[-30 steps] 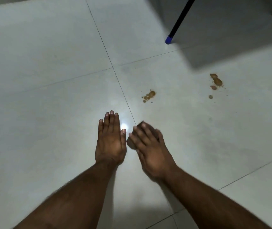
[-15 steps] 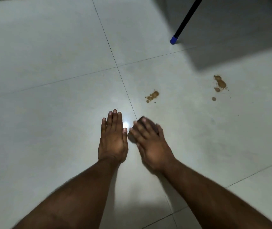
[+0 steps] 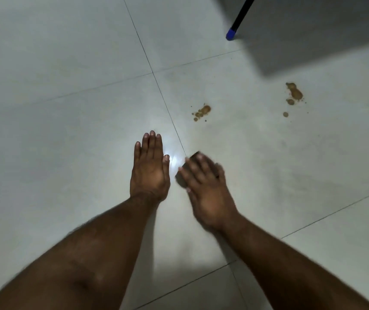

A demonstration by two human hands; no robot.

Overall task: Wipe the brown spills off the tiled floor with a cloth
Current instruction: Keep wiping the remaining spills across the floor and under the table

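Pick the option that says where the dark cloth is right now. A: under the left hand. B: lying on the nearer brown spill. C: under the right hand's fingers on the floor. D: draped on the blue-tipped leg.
C: the right hand presses its spread fingers on the dark cloth, short of the nearer brown spill.

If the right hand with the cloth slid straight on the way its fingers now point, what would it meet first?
Probably the grout line just ahead; the right hand presses the dark cloth pointing up-left, so both brown spills look off to its right.
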